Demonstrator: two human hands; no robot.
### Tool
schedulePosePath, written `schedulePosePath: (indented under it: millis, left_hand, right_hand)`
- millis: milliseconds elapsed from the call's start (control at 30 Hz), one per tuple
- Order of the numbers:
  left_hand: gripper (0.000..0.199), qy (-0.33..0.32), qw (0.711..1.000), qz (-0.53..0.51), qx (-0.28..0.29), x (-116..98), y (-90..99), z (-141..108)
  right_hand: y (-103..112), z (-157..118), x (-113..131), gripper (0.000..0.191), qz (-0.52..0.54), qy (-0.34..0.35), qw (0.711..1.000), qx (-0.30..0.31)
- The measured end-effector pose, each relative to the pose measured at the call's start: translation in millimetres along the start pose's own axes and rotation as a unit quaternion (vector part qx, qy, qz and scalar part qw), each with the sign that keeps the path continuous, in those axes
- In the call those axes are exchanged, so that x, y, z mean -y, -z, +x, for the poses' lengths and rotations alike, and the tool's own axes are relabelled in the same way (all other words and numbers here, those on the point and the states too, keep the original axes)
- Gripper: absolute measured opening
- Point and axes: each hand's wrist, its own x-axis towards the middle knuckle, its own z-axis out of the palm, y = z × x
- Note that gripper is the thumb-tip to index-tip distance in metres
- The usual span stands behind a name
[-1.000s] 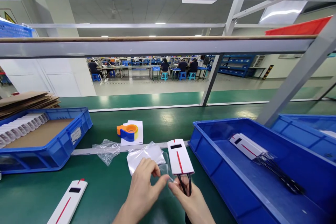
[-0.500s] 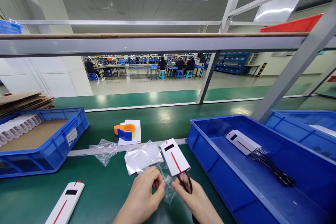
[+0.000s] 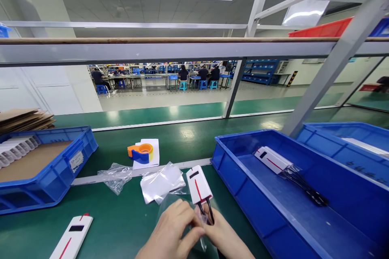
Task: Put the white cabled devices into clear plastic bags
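A small white device with a red stripe and a dark window [image 3: 199, 184] stands tilted above the bench, its black cables [image 3: 210, 209] running down into my right hand [image 3: 226, 232]. That hand is closed around the cables. Close beside it, my left hand [image 3: 173, 228] pinches a clear plastic bag [image 3: 203, 243], whose film shows between and behind both hands. The fingertips of the two hands meet below the device and partly hide each other. A similar white device [image 3: 71, 235] lies at the lower left.
A pile of clear bags with white sheets [image 3: 162, 182] and a crumpled bag [image 3: 117, 178] lie ahead. Behind them is an orange-and-blue tape dispenser [image 3: 141, 152]. A blue bin [image 3: 231, 162] holding a bagged device [image 3: 272, 160] stands right; another blue bin [image 3: 82, 145] stands left.
My left hand has moved right, up against my right hand, bringing the plastic film to the cables. The view has shifted slightly right.
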Motion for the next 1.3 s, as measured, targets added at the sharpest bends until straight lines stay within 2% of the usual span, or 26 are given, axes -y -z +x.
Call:
schedulePosePath:
  millis: [67,133,267,367,467,567,700,867,967,1067,1300]
  left_hand:
    - [0.01,0.023,0.999,-0.013,-0.043,5,6.9,1]
    - [0.013,0.044,0.997,-0.035,-0.056,9,13.1,3]
    - [0.023,0.029,0.996,-0.085,0.024,9,15.6,5]
    - [0.017,0.036,0.995,-0.091,0.033,6,13.1,5]
    - [0.006,0.066,0.99,-0.127,0.008,7,14.6,4]
    - [0.01,0.107,0.975,-0.195,0.026,10,18.4,4]
    - [0.014,0.122,0.97,-0.209,0.035,12,17.6,6]
    - [0.012,0.137,0.973,-0.171,0.075,8,10.2,8]
    - [0.01,0.148,0.972,-0.15,0.105,7,6.1,7]
    - [0.01,0.163,0.966,-0.165,0.111,11,2.3,8]
    - [0.028,0.183,0.949,-0.244,0.075,22,3.1,11]
  right_hand:
    - [-1,-4,3,0.039,-0.001,-0.006,1.0,-0.006]
    - [-2,-6,4,0.042,-0.007,-0.015,1.0,-0.015]
    - [-8,-11,7,0.046,-0.01,-0.031,0.999,0.003]
    - [-10,-15,10,0.046,0.009,-0.016,0.999,0.029]
    - [-3,-20,14,0.028,-0.01,-0.029,0.998,0.061]
    - [9,-25,15,0.019,-0.029,-0.043,0.996,0.069]
    - [23,-28,8,0.021,0.0,-0.042,0.999,0.024]
    - [27,-28,-5,0.034,0.013,0.023,1.0,-0.011]
    - [24,-26,1,0.033,-0.003,0.04,0.999,-0.001]
    - [21,-24,12,0.03,-0.057,0.052,0.997,-0.004]
    - [27,-26,9,0.038,-0.084,0.082,0.983,-0.143]
